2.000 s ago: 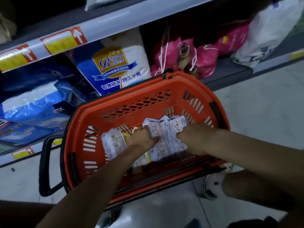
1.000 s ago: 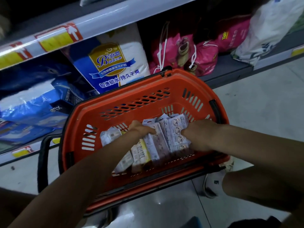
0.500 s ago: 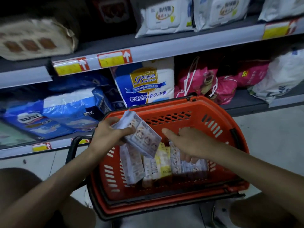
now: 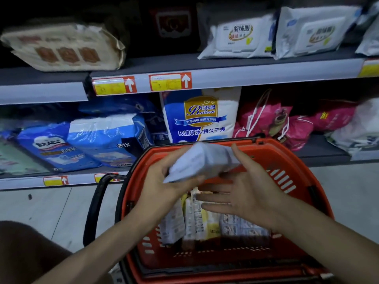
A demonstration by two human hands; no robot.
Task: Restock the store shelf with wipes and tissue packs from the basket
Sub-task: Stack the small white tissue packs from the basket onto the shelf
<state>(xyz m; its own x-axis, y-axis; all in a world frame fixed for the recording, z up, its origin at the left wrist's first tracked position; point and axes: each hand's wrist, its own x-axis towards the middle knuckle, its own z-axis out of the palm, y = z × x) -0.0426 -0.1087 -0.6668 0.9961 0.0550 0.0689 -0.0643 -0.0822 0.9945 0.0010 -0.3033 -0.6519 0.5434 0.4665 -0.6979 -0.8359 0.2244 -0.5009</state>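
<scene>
A red plastic basket [image 4: 287,158] stands on the floor before the shelves, with several small tissue packs [image 4: 205,220] upright inside. My left hand [image 4: 164,181] grips a pale, blurred tissue pack [image 4: 201,160] and holds it above the basket. My right hand [image 4: 246,189] is spread with straight fingers just right of the pack, its thumb touching the pack's right end. White wipes packs [image 4: 238,35] lie on the upper shelf [image 4: 246,74] at the right.
A beige pack [image 4: 65,48] lies at the upper shelf's left. The lower shelf holds blue diaper bags [image 4: 98,140], a white-and-blue bag [image 4: 201,117] and pink bags [image 4: 274,119]. The basket's black handle [image 4: 96,203] hangs left. My knee [image 4: 24,253] is at bottom left.
Both hands were down among the packs in the basket. My left hand lifted one pack out and turned it over, my right hand opened beside it, and the view tilted up to the shelves.
</scene>
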